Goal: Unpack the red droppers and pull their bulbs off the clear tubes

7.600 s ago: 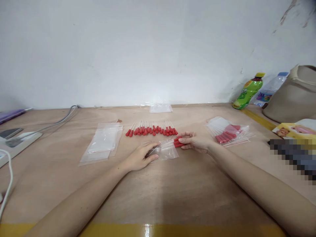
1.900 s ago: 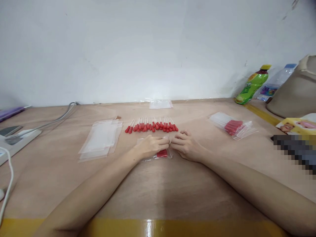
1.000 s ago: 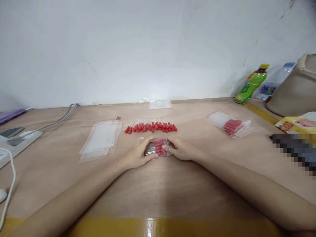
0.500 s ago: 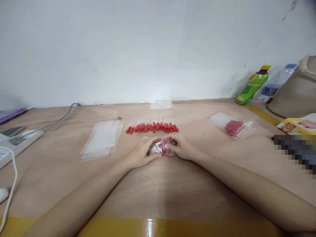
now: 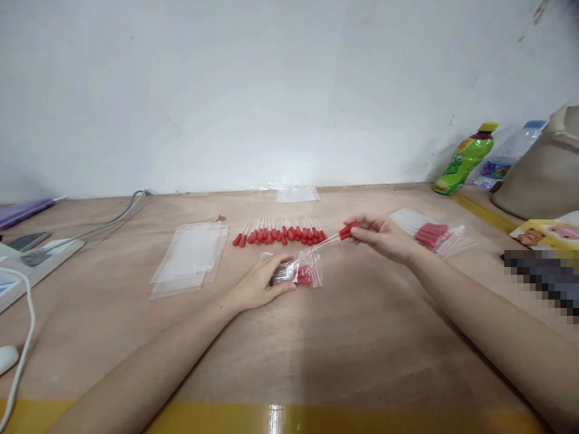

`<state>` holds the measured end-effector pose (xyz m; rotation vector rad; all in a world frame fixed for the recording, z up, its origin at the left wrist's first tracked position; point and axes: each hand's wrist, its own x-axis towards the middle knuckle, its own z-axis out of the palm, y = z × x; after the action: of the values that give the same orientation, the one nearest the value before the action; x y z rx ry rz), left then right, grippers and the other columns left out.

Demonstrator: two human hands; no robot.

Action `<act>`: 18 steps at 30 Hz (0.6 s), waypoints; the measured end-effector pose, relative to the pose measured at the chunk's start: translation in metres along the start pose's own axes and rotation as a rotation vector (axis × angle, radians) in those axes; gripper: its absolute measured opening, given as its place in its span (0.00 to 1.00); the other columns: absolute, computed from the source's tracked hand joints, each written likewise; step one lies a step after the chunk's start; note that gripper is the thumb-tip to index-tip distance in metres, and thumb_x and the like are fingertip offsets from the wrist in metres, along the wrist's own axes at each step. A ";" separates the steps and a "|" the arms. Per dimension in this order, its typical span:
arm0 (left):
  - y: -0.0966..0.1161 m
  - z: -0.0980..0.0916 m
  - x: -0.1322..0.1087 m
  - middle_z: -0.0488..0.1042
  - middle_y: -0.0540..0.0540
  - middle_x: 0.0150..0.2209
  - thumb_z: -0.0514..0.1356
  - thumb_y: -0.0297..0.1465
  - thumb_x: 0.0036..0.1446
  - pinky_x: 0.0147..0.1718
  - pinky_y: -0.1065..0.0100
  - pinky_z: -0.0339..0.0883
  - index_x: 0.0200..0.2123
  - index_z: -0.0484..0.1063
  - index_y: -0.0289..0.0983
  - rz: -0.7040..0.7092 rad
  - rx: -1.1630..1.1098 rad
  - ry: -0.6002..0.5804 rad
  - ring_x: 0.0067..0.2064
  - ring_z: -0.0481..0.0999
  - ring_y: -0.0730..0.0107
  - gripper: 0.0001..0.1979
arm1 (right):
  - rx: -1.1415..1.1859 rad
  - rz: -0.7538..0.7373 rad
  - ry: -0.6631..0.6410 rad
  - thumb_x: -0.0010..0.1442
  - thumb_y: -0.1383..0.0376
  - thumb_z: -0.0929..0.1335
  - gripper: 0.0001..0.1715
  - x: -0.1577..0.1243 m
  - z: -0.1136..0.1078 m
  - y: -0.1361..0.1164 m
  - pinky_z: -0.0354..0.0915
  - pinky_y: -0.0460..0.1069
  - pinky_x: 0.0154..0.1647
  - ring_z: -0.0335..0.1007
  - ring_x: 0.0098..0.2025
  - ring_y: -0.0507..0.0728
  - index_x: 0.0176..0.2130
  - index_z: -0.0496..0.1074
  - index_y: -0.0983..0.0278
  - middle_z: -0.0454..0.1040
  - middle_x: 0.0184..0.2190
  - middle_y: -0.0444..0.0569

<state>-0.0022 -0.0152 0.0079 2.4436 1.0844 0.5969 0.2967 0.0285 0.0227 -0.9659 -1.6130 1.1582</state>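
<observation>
My left hand (image 5: pixel 266 282) is closed around a small clear zip bag (image 5: pixel 318 265) on the table, fingers on one side and thumb on the other. Inside the bag lie several droppers (image 5: pixel 303 275) with red rubber bulbs and thin clear stems. To the right, my right hand (image 5: pixel 373 235) pinches a few droppers (image 5: pixel 346 231) by their red bulbs. Their stems slant down and left toward the bag's mouth; whether the tips are inside it I cannot tell. Just beyond the bag, a row of loose droppers (image 5: pixel 283 234) lies with bulbs facing me.
Flat zip bags (image 5: pixel 187 256) are stacked at left, with another bag (image 5: pixel 296 194) by the wall. A filled bag of droppers (image 5: pixel 432 234) lies right, behind my right forearm. Farther right stand a green bottle (image 5: pixel 465 160), a clear bottle (image 5: pixel 520 150) and a beige bag (image 5: pixel 543 175). Cables (image 5: pixel 108 217) run along the left.
My right hand has moved from the bag's mouth up and to the right, and droppers now show in its fingers. My left hand keeps its hold on the bag.
</observation>
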 end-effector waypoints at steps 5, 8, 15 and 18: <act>-0.002 0.001 -0.001 0.65 0.43 0.52 0.56 0.42 0.54 0.48 0.58 0.62 0.54 0.55 0.40 -0.013 0.001 -0.005 0.50 0.66 0.60 0.27 | -0.227 -0.282 0.393 0.51 0.56 0.68 0.18 0.010 -0.026 -0.011 0.68 0.55 0.43 0.72 0.38 0.56 0.41 0.70 0.61 0.75 0.37 0.49; -0.002 0.001 -0.001 0.63 0.43 0.54 0.56 0.42 0.54 0.49 0.58 0.61 0.55 0.53 0.40 -0.015 -0.010 -0.003 0.51 0.65 0.60 0.28 | -0.535 -0.405 0.467 0.53 0.60 0.67 0.13 0.015 -0.014 0.002 0.65 0.57 0.48 0.71 0.42 0.58 0.40 0.73 0.60 0.75 0.39 0.48; -0.001 0.001 -0.001 0.64 0.43 0.53 0.56 0.40 0.55 0.49 0.58 0.61 0.55 0.54 0.40 0.005 -0.012 -0.009 0.52 0.65 0.61 0.26 | -0.860 -0.392 0.239 0.57 0.68 0.61 0.17 0.028 0.023 0.041 0.64 0.56 0.51 0.69 0.46 0.58 0.44 0.73 0.62 0.72 0.45 0.51; -0.001 0.001 -0.001 0.64 0.42 0.53 0.56 0.40 0.55 0.49 0.58 0.61 0.54 0.54 0.40 0.017 -0.010 0.000 0.52 0.65 0.60 0.26 | -0.832 -0.363 0.203 0.57 0.68 0.61 0.17 0.030 0.027 0.042 0.63 0.55 0.52 0.69 0.47 0.58 0.45 0.72 0.61 0.72 0.45 0.50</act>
<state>-0.0030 -0.0152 0.0062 2.4463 1.0586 0.6058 0.2656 0.0601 -0.0151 -1.1715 -2.0207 0.1013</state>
